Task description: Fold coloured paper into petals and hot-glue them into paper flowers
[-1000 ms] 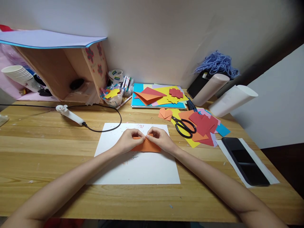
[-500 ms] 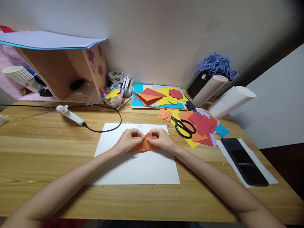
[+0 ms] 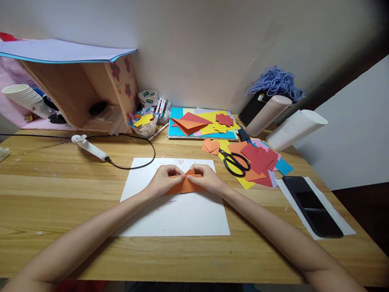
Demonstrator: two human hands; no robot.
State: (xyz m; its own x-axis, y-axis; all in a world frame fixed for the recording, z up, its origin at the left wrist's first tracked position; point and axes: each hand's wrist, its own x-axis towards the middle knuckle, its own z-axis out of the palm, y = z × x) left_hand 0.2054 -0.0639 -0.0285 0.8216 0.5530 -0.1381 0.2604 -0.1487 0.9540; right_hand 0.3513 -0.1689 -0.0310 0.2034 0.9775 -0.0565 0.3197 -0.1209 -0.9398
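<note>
An orange piece of folded paper (image 3: pixel 186 186) is held between both hands, above a large white sheet (image 3: pixel 179 219) that lies on the wooden table. My left hand (image 3: pixel 165 178) pinches its left side, thumb on the near face. On the right side my right hand (image 3: pixel 206 178) grips it the same way, and the two thumb tips nearly meet at the middle. A small flap stands up at the paper's far edge between the hands. The fingers behind the paper are partly hidden. Dark and reddish marks dot the white sheet.
Black-handled scissors (image 3: pixel 237 163) lie on coloured paper scraps (image 3: pixel 263 160) at the right, beside a folded orange heart (image 3: pixel 210 146). A phone (image 3: pixel 313 207) rests farther right. A white corded tool (image 3: pixel 91 148) lies left; coloured sheets (image 3: pixel 174 130) are stacked behind.
</note>
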